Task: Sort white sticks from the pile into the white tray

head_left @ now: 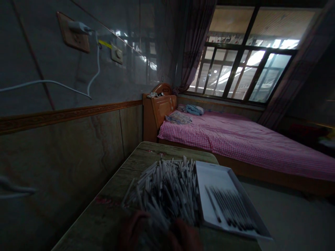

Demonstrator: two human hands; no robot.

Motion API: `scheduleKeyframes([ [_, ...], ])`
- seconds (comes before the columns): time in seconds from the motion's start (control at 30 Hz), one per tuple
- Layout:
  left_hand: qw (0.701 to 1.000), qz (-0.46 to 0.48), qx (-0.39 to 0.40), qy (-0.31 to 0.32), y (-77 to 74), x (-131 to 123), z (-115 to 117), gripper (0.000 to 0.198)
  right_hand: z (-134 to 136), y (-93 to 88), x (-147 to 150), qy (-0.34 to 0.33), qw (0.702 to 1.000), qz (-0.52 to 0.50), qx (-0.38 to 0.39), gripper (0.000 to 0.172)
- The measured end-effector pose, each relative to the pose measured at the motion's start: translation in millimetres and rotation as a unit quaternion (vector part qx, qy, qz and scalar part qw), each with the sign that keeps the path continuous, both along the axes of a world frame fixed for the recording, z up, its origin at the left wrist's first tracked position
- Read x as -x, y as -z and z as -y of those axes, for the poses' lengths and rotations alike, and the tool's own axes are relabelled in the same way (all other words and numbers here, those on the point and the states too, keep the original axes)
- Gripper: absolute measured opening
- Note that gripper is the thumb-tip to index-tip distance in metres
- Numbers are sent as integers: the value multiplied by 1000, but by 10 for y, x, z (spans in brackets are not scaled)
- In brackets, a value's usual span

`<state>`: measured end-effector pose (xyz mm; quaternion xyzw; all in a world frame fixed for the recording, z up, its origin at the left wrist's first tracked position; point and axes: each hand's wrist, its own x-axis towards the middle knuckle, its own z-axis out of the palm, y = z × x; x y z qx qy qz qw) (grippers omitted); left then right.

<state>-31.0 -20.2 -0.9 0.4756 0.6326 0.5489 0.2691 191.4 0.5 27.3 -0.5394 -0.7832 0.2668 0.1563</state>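
Observation:
At the bottom edge both hands show only in part, dark and blurred. My left hand (134,230) and my right hand (187,237) rest at the near end of a big pile of grey-white pens (167,190) on a worn table (112,195). Whether the fingers grip any pens cannot be made out. Right of the pile lies a shallow white tray (220,176) with a row of several dark pens (230,207) laid side by side.
The table stands against a tiled wall on the left with a socket and charger (74,31) and a hanging white cable. Beyond it a bed with a pink checked sheet (235,139) sits under a barred window (243,66).

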Motion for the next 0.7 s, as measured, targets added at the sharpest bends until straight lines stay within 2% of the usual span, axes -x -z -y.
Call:
scheduleKeyframes([
  [0.1,998,22,23,54,-67,-74,-7,30,13,-38,197,-20,998,-4,-52,14],
  [0.17,996,50,44,57,-97,-123,-32,30,-3,-61,309,-43,996,-4,-75,17],
  [0.2,995,68,53,46,-98,-141,-47,32,-24,-82,347,-53,996,-9,-78,18],
  [0.27,991,116,60,-15,-70,-155,-80,39,-90,-147,379,-49,996,-13,-74,18],
  [0.37,978,184,61,-73,16,-110,-122,48,-227,-250,345,4,996,42,-80,20],
  [0.43,975,202,61,-72,63,-57,-141,45,-315,-283,311,31,990,108,-89,23],
  [0.53,974,207,56,-72,84,4,-150,39,-406,-275,304,30,977,182,-102,25],
  [0.7,984,163,24,-64,77,41,-110,37,-450,-263,327,19,971,213,-106,32],
])
